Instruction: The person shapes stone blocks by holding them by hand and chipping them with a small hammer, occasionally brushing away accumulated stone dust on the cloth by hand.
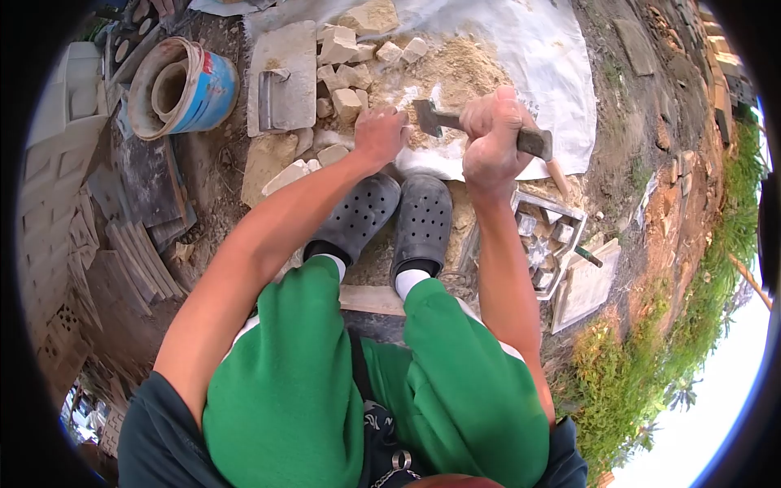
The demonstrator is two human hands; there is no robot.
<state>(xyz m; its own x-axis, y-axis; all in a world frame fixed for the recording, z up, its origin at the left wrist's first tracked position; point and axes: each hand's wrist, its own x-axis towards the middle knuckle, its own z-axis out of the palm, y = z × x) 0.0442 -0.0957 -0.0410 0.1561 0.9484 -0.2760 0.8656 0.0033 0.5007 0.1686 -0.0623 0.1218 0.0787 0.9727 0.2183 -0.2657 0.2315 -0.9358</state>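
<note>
My right hand (494, 138) is wrapped round a hammer (534, 143), raised above the sheet. The hammer's flat, blade-like end points left toward my other hand; a blunt, dark end sticks out on the right. My left hand (381, 137) is low beside the broken pale stone chunks (346, 104), its fingers bent downward. Whatever its fingertips grip is mostly hidden. Crumbled tan rubble (464, 69) lies heaped on a white sheet (557, 49) just beyond both hands.
A blue bucket (203, 93) stands at upper left. Near it, a metal-handled flat tool (275, 102) rests on a pale slab. At right lie a metal frame (561, 281), a wooden handle (558, 177) and flat tiles (587, 285). My grey clogs (421, 220) are close below the rubble.
</note>
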